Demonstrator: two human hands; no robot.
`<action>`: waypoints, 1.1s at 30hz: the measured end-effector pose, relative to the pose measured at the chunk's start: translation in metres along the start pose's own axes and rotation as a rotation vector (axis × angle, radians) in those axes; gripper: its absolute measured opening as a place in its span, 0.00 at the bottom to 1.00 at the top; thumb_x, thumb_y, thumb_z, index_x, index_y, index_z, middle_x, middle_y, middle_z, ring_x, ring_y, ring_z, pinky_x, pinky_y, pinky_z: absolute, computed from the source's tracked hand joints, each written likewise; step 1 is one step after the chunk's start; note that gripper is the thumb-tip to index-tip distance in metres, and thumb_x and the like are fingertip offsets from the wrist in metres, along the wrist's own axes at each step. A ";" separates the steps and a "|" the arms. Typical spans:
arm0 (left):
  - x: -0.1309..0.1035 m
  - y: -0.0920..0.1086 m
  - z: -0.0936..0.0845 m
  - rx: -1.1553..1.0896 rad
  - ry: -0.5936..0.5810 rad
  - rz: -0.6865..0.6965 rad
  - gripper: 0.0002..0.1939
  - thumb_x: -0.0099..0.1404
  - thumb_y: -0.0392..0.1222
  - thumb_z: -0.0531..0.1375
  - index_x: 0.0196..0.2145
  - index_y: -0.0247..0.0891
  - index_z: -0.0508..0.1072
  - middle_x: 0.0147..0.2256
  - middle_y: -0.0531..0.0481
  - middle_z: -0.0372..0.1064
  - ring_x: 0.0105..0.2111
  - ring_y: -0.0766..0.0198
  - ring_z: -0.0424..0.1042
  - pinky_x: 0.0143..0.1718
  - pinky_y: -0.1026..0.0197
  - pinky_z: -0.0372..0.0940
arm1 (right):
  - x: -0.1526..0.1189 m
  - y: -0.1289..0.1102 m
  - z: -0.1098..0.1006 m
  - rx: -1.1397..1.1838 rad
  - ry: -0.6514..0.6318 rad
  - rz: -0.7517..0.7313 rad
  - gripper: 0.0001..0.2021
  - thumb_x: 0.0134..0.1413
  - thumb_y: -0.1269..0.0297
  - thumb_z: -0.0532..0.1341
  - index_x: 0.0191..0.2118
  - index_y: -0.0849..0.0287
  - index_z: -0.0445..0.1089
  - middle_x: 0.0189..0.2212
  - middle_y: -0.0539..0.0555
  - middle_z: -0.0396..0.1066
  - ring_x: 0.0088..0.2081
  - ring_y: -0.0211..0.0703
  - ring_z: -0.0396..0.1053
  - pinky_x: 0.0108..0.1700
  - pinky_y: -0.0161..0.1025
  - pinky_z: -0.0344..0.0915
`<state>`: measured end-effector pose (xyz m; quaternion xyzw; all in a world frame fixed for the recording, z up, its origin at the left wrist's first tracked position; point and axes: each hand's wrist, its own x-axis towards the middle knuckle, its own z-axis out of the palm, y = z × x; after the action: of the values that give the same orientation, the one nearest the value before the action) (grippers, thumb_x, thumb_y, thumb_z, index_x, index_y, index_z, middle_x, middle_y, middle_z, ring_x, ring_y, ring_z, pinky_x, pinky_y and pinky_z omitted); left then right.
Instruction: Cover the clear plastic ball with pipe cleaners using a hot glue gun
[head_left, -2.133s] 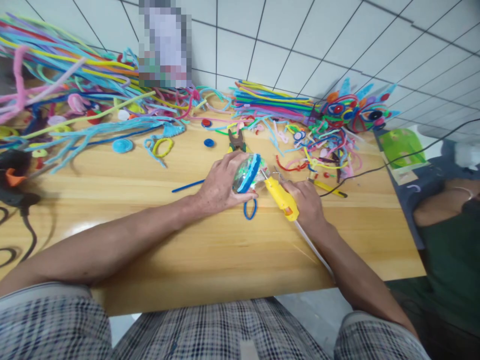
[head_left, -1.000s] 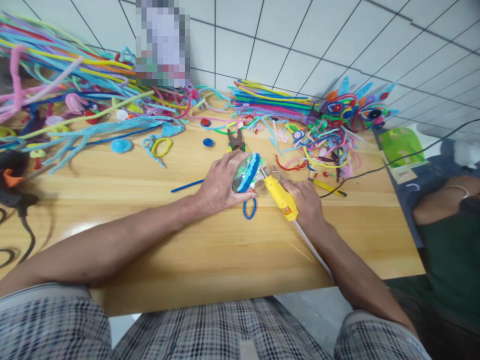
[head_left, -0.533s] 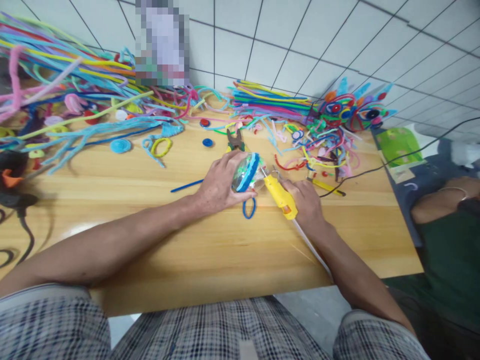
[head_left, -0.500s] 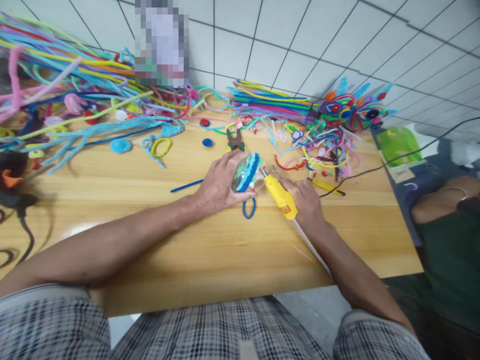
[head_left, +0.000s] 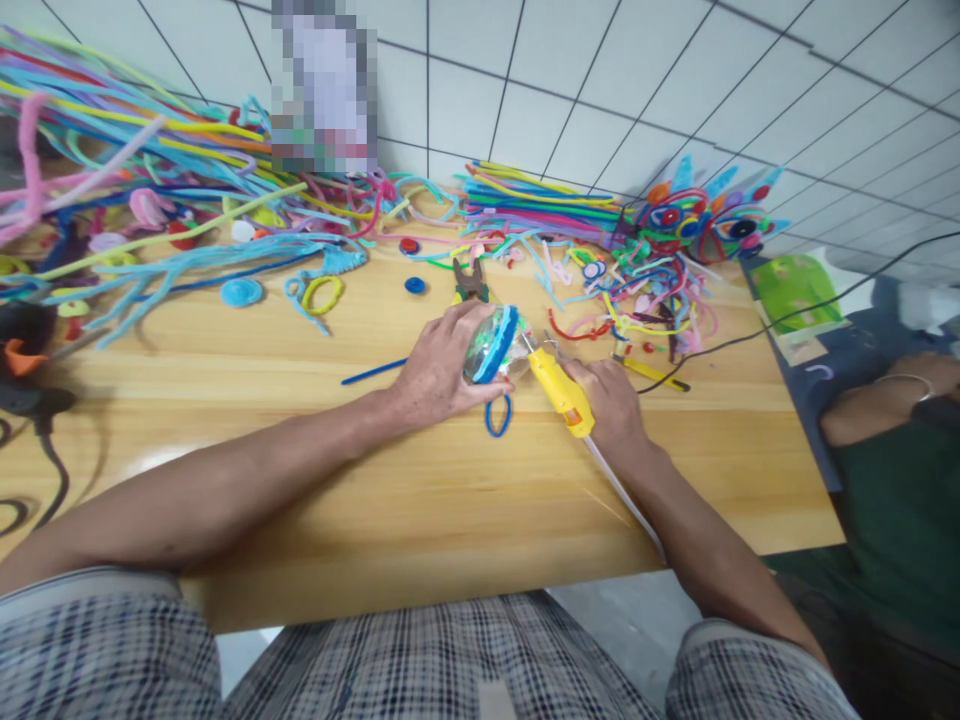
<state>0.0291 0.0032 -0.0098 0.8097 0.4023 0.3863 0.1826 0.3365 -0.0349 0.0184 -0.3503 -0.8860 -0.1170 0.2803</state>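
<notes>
My left hand is closed around a clear, rounded plastic piece with blue and light-blue pipe cleaner bands across it. In my right hand is a yellow hot glue gun, its nozzle pointing at the banded piece. I cannot tell whether the nozzle touches it. A white glue stick trails out of the gun's back end. Just below the left fingers lies a blue pipe cleaner loop. A straight blue pipe cleaner sticks out left of that hand. Pliers rest just beyond it.
Long pipe cleaners heap up at the back left, with a straight bundle by the tiled wall. A colourful pipe cleaner mask stands at the back right. A yellow cutter and a black cable lie right. Another person's arm is beyond the table edge.
</notes>
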 end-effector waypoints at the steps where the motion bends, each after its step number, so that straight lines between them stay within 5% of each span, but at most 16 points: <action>1: 0.000 0.000 0.000 0.001 0.000 0.005 0.56 0.61 0.61 0.80 0.76 0.45 0.58 0.71 0.34 0.69 0.73 0.35 0.70 0.72 0.30 0.69 | 0.000 0.000 0.000 0.001 -0.003 0.004 0.22 0.85 0.56 0.50 0.69 0.63 0.70 0.40 0.59 0.79 0.39 0.54 0.71 0.44 0.49 0.67; 19: -0.003 0.000 0.000 0.001 0.035 0.038 0.56 0.60 0.57 0.81 0.76 0.46 0.58 0.71 0.33 0.69 0.73 0.36 0.71 0.70 0.32 0.72 | -0.016 0.023 0.008 -0.086 -0.059 0.107 0.19 0.82 0.60 0.51 0.65 0.61 0.73 0.40 0.60 0.81 0.40 0.54 0.74 0.45 0.49 0.71; 26: -0.003 0.001 -0.001 -0.006 0.023 0.022 0.55 0.62 0.58 0.80 0.76 0.46 0.57 0.71 0.34 0.69 0.74 0.36 0.70 0.71 0.31 0.70 | -0.014 0.007 0.004 -0.011 -0.049 0.038 0.29 0.84 0.47 0.46 0.67 0.61 0.74 0.42 0.62 0.80 0.39 0.53 0.72 0.45 0.51 0.68; 33: -0.004 -0.002 0.002 -0.031 0.035 0.019 0.55 0.62 0.59 0.79 0.76 0.48 0.58 0.72 0.33 0.69 0.74 0.35 0.69 0.71 0.30 0.70 | -0.011 0.005 0.000 0.028 -0.064 0.036 0.24 0.83 0.54 0.52 0.70 0.61 0.72 0.45 0.62 0.81 0.41 0.54 0.73 0.47 0.50 0.68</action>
<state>0.0284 0.0014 -0.0138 0.8036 0.3919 0.4083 0.1841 0.3465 -0.0375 0.0118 -0.3656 -0.8898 -0.0884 0.2586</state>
